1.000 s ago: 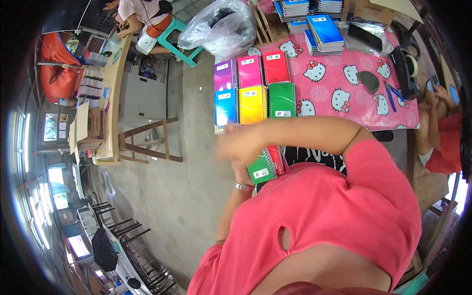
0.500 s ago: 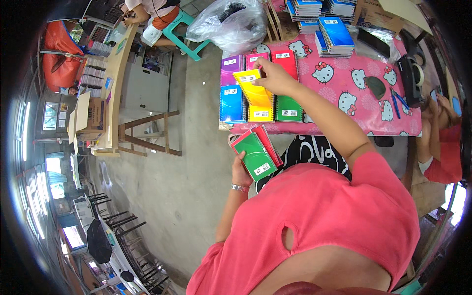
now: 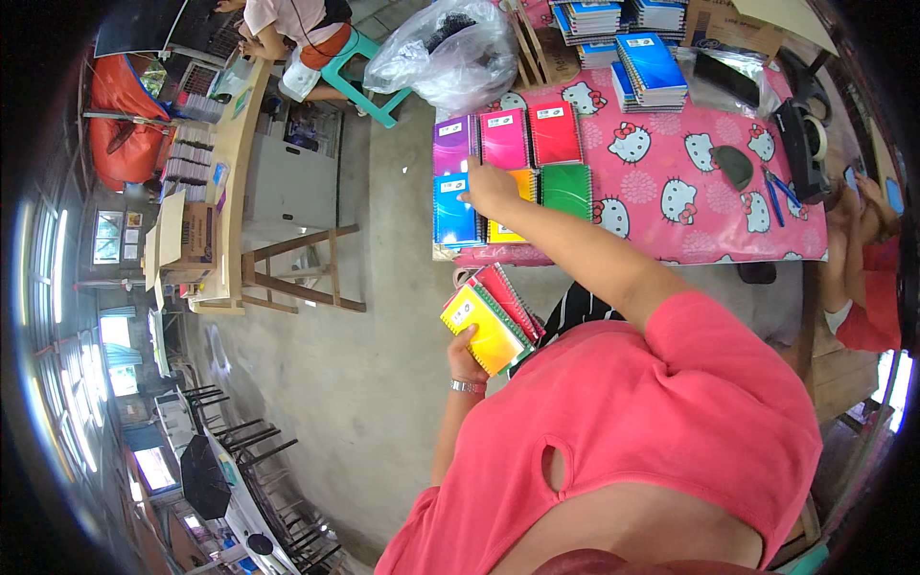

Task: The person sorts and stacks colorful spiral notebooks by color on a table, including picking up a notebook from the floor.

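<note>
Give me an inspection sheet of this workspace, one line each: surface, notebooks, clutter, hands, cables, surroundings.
Surface: pink patterned tablecloth, notebooks lying on it.
Notebooks: far row purple notebook, magenta notebook, red notebook; near row blue notebook, yellow notebook, green notebook.
Clutter: blue-handled pliers, black tape dispenser, dark flat device.
Hands: left hand holds a notebook bundle, yellow, green and red; right hand is at the blue notebook, grip unclear.
Cables: thin dark line at the far co-worker, possibly a cord; too small to tell.
Surroundings: teal stool, clear plastic bag, cardboard box on a wooden table; another person at right.
</note>
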Motion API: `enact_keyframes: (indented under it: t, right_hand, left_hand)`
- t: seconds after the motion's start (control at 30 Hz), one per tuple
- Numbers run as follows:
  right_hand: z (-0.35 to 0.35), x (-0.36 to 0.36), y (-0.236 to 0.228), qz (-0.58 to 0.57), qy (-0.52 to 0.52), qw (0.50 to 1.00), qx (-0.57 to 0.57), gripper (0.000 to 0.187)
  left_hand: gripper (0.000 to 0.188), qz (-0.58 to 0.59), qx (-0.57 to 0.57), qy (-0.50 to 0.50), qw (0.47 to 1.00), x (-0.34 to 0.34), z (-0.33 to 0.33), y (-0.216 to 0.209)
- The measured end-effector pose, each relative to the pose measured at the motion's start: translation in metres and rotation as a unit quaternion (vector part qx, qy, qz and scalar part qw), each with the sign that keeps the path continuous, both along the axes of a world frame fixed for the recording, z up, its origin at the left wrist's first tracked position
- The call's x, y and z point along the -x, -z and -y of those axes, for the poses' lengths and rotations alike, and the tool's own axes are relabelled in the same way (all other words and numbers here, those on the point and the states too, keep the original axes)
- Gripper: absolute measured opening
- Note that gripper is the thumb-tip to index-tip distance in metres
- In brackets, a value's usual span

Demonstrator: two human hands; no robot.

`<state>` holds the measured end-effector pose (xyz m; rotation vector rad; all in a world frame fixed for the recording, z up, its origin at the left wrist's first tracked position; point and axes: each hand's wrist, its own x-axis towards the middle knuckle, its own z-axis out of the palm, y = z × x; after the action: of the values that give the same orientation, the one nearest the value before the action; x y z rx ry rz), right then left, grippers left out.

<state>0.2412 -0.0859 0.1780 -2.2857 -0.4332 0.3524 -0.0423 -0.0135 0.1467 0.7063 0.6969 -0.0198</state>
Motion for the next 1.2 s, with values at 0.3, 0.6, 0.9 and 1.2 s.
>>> enact_keyframes:
  t: [0.3, 0.6, 0.9, 1.2]
  right_hand:
    - [0.022, -0.008, -0.049, 0.039, -0.077, 0.981, -0.176, 0.071]
    - [0.100, 0.069, -0.029, 0.034, -0.142, 0.984, -0.105, 0.091]
    - [0.189, 0.042, -0.050, -0.029, -0.126, 0.963, -0.238, 0.096]
    - [0.192, 0.019, 0.026, -0.048, -0.126, 0.924, -0.357, 0.098]
  left_hand:
    - [0.060, -0.017, -0.034, -0.012, 0.999, -0.020, 0.014, -0.006]
    - [0.089, 0.028, -0.045, -0.074, 0.996, -0.064, 0.047, -0.034]
    - [0.067, 0.191, -0.337, 0.089, 0.918, -0.157, 0.096, -0.059]
    - [0.082, 0.185, -0.370, 0.176, 0.893, -0.187, 0.088, -0.020]
